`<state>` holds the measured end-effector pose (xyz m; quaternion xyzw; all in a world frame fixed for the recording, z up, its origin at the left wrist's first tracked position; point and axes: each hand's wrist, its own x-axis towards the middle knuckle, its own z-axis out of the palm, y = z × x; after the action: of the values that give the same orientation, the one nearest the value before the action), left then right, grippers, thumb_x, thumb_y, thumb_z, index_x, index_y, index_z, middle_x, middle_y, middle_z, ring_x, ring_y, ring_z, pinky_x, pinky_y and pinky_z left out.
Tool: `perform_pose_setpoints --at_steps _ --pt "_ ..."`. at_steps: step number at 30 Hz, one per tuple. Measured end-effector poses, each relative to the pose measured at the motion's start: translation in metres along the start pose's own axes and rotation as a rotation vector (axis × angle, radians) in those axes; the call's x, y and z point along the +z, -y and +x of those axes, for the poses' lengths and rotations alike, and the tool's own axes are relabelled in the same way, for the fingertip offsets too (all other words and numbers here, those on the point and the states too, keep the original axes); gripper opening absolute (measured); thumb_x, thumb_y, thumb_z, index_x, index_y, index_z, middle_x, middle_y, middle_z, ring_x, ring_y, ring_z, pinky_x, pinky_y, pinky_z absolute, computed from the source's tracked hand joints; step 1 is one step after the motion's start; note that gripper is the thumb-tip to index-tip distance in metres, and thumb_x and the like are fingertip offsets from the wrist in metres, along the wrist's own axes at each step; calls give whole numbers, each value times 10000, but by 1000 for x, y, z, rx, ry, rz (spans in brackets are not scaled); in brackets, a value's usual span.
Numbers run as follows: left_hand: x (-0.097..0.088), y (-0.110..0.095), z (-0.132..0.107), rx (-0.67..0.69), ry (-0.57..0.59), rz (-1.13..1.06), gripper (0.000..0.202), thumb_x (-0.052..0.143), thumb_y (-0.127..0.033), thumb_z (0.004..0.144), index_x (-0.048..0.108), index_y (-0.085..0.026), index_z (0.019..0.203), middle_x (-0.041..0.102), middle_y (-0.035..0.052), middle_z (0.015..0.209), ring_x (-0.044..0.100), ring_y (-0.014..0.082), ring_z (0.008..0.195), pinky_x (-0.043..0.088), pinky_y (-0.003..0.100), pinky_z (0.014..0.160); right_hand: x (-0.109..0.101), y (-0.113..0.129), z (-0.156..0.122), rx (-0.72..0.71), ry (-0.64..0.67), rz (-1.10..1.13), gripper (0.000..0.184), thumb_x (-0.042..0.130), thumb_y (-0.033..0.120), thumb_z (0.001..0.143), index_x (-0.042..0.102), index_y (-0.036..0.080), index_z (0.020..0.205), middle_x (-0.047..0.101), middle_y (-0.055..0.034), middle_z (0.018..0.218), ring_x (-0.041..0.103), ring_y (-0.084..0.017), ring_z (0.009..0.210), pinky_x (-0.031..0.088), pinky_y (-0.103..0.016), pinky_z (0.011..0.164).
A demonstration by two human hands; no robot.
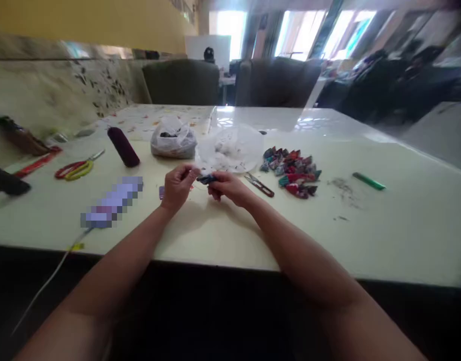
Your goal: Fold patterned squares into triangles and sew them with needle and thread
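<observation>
Over the middle of the table, my right hand (226, 186) is closed on a small dark blue cloth piece (207, 179). My left hand (180, 185) is pinched at the left end of that piece. A bit of white shows by its fingertips; I cannot tell whether it is held or lies behind. Just beyond my hands lies a clear plastic bag (249, 150) with white fluffy stuffing (228, 149) on it. Thread snips (259, 185) rest to the right of my right hand. Farther right is a pile of small patterned cloth pieces (292, 168).
To the left are a dark maroon thread cone (124, 147), scissors (78, 168) with red and yellow handles, and a blurred-out phone-like object (113, 203) with a cable. A tied plastic bag (174, 142) stands behind my left hand. On the right lies a green cutter-like tool (369, 181) beside dark scraps (345, 191).
</observation>
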<state>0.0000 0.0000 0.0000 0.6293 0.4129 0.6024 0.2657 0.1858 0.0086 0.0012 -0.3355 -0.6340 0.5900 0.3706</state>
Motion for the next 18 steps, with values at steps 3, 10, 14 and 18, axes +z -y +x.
perform_pose_setpoints --at_steps 3,10,14,18 --pt "1 1 -1 -20 -20 -48 256 738 -422 838 698 -170 839 560 -31 590 493 88 476 434 206 450 0 0 0 35 9 17 151 509 57 867 573 157 775 632 13 626 538 -65 462 420 -170 441" --pt "1 0 1 -58 41 -100 232 738 -395 833 675 -175 792 496 -46 553 414 76 447 373 215 433 1 2 0 68 15 59 132 520 87 885 595 159 803 641 9 640 543 -68 475 456 -173 453" --pt "0 -5 -1 -37 114 -12 243 719 -399 842 677 -166 792 530 -26 571 443 89 489 375 227 471 0 1 -1 74 13 86 101 547 107 881 601 159 812 648 9 645 555 -74 479 471 -179 456" --pt "-1 -4 0 -45 144 55 257 701 -416 847 679 -161 842 522 -26 586 451 97 516 376 231 491 -1 2 -2 69 21 132 112 536 109 892 604 148 813 649 4 650 564 -77 483 472 -180 453"
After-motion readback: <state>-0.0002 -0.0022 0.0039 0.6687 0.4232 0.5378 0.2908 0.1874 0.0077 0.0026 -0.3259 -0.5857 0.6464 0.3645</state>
